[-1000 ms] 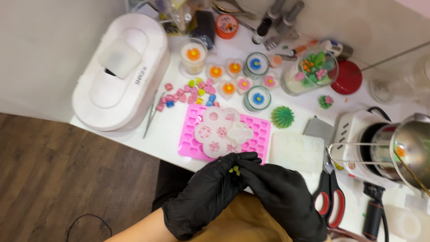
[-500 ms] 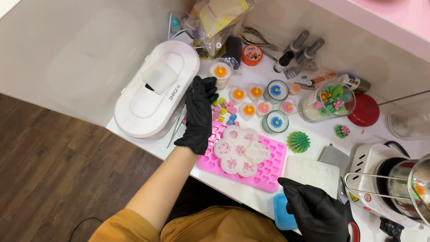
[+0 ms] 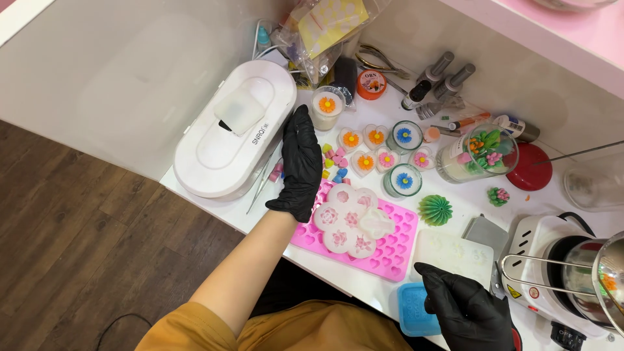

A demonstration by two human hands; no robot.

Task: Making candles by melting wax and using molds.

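1. The small wax hearts (image 3: 333,162), pink, yellow and blue, lie scattered on the white surface (image 3: 221,205) between the white oval box and the heart-shaped candles
2. The left hand (image 3: 300,166), black-gloved, rests flat over those hearts, fingers stretched out, its grip released
3. The right hand (image 3: 465,309), also gloved, sits at the near edge of the surface, its grip grasping the blue block (image 3: 411,309)
4. Between the hands lies the pink heart mould (image 3: 390,250) with a clear flower mould (image 3: 348,221) on top
5. The white oval box (image 3: 234,136) stands just left of the left hand, metal tweezers (image 3: 259,188) beside it
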